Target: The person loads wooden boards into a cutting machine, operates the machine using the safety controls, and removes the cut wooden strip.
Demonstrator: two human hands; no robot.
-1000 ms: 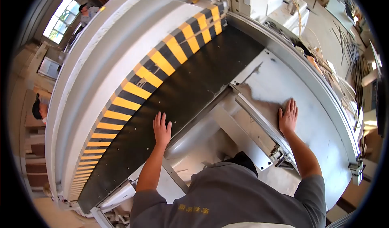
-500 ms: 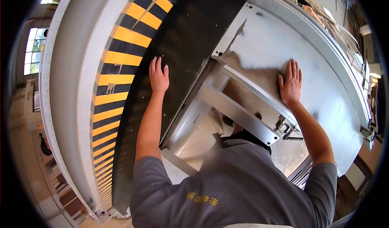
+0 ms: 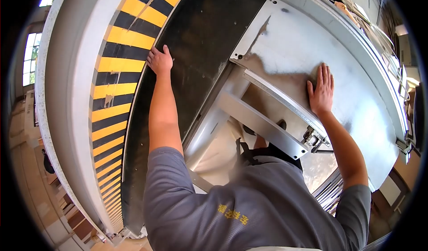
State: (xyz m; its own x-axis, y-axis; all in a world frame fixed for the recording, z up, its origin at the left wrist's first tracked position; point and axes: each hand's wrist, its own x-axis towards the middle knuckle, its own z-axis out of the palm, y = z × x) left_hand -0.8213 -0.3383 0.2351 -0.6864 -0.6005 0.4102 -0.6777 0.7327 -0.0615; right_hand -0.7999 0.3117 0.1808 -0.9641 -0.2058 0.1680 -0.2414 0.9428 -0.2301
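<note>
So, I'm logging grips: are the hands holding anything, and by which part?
The right hand holds nothing; it lies on the table. The left hand is at the edge of the striped beam; whether it grips anything cannot be told.

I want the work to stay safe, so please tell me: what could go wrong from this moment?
1. The left hand is right at the edge of the striped bar, above the dark bed. If the bar moved, the hand might get pinched.

2. The right hand lies flat on the metal plate, which looks smooth, so it could slip.

3. The right forearm is close to the metal clamp fitting and may knock against it.
</note>
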